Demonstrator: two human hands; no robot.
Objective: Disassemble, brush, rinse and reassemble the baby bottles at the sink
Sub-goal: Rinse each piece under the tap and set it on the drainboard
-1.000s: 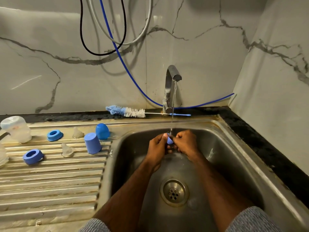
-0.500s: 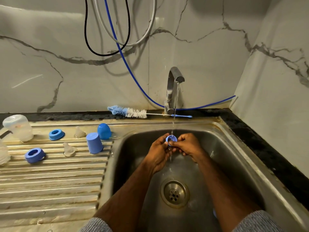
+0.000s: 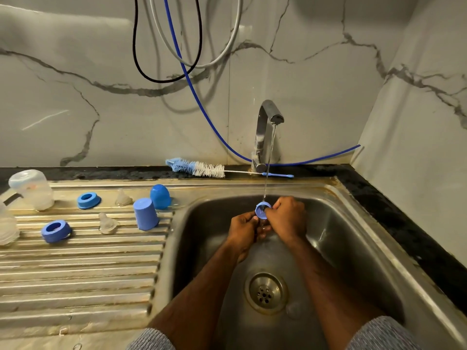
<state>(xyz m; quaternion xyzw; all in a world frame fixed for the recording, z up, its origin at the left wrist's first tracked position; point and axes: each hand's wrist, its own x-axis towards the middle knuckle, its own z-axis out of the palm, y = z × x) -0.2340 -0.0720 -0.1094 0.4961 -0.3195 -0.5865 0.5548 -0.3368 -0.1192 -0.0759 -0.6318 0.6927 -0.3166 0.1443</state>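
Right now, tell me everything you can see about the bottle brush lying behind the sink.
The bottle brush lies flat on the dark counter strip along the marble wall, behind the sink's rear rim. Its bristle head points left: blue bristles at the tip, white ones nearer the handle. A thin wire shaft runs right, passing the base of the tap, and ends in a slim blue handle. It looks plastic and wire. Neither hand touches it; whether it is wet cannot be told.

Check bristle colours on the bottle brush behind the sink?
Bottle brush: blue bristles at the tip, white nearer the handle. Head view shows it.
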